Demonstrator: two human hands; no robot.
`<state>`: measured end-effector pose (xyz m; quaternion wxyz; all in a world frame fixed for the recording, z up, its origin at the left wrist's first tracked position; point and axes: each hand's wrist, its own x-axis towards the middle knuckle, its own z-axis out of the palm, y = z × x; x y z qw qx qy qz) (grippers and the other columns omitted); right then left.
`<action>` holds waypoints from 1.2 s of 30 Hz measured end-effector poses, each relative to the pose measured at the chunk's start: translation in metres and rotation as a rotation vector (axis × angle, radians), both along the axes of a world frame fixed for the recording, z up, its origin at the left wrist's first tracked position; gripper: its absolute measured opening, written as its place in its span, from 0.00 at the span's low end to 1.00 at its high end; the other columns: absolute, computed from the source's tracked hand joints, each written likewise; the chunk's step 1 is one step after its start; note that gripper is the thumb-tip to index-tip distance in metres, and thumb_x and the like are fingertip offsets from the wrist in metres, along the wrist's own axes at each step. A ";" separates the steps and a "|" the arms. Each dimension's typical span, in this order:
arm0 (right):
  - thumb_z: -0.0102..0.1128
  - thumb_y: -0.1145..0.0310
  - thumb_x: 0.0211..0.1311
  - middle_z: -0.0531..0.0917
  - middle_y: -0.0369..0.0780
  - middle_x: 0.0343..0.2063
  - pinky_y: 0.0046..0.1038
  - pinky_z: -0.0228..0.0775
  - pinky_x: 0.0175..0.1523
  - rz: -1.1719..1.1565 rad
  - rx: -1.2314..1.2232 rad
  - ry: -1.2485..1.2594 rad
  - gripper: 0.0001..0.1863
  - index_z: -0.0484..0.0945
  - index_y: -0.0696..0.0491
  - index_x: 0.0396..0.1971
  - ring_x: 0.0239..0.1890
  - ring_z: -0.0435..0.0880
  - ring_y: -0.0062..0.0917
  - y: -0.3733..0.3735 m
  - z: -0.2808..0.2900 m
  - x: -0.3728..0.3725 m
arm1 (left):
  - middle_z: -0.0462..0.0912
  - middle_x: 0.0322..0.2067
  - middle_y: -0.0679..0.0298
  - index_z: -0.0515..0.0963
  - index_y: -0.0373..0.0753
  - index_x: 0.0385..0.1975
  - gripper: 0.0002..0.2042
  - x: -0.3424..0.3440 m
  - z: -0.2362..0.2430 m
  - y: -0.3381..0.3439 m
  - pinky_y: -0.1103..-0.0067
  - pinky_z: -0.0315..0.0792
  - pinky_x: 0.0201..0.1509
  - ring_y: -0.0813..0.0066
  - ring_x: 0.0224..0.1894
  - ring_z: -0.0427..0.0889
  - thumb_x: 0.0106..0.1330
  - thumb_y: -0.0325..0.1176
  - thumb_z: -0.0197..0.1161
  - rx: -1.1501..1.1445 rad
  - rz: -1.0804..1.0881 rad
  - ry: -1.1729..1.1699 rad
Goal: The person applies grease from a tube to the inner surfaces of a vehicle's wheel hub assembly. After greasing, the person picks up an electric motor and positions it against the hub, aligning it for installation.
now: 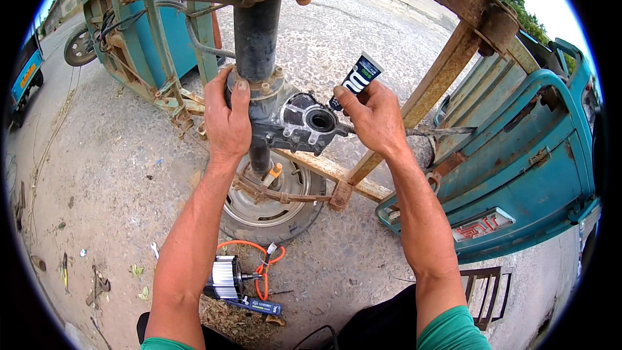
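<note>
A dark axle tube of an overturned vehicle runs down to a gearbox housing with a bolted flange. My left hand is wrapped round the left side of that flange, thumb on top. To the right is the housing's open face, with a round bore and a pale line along parts of its rim. My right hand grips a black squeeze tube with white and green print, pinched between thumb and fingers. The tube tilts down, its lower end close to the rim near the bore; whether it touches is hidden.
A wheel lies below the housing. Near my legs are an electric motor, an orange cable and a blue box. Rusty frame bars and a teal panel stand at the right. Pliers lie at the left.
</note>
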<state>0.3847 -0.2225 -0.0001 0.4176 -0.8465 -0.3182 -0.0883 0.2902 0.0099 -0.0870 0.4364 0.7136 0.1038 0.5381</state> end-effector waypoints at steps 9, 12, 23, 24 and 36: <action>0.67 0.51 0.70 0.83 0.39 0.22 0.32 0.70 0.31 0.001 -0.019 0.003 0.23 0.83 0.61 0.34 0.25 0.78 0.21 -0.001 0.006 -0.006 | 0.77 0.56 0.47 0.73 0.28 0.62 0.27 0.001 -0.002 0.002 0.66 0.68 0.66 0.52 0.59 0.76 0.77 0.48 0.56 0.012 -0.004 -0.015; 0.67 0.50 0.70 0.83 0.38 0.22 0.31 0.69 0.30 0.003 -0.031 -0.002 0.24 0.84 0.61 0.35 0.25 0.78 0.20 -0.004 0.007 -0.007 | 0.77 0.56 0.49 0.73 0.28 0.63 0.27 0.002 -0.002 0.002 0.68 0.68 0.66 0.57 0.58 0.77 0.78 0.48 0.55 0.023 0.003 -0.013; 0.66 0.53 0.69 0.84 0.43 0.23 0.34 0.73 0.32 0.002 -0.047 -0.017 0.23 0.83 0.63 0.34 0.25 0.81 0.25 -0.005 0.004 -0.005 | 0.77 0.56 0.46 0.72 0.27 0.62 0.28 0.000 0.000 0.002 0.65 0.67 0.66 0.51 0.60 0.76 0.77 0.49 0.56 0.014 0.008 0.000; 0.66 0.52 0.70 0.85 0.42 0.25 0.33 0.74 0.34 -0.007 -0.073 0.001 0.23 0.83 0.62 0.37 0.28 0.81 0.24 -0.005 0.006 -0.006 | 0.77 0.56 0.46 0.73 0.27 0.62 0.28 0.000 -0.001 0.002 0.65 0.67 0.66 0.51 0.60 0.76 0.77 0.49 0.56 0.017 0.010 -0.003; 0.67 0.50 0.70 0.83 0.38 0.24 0.32 0.70 0.33 -0.026 -0.116 0.023 0.24 0.83 0.62 0.38 0.27 0.78 0.21 -0.008 0.008 -0.009 | 0.78 0.58 0.51 0.73 0.29 0.63 0.26 -0.001 -0.002 0.003 0.71 0.67 0.67 0.62 0.60 0.77 0.79 0.46 0.53 0.048 0.042 0.010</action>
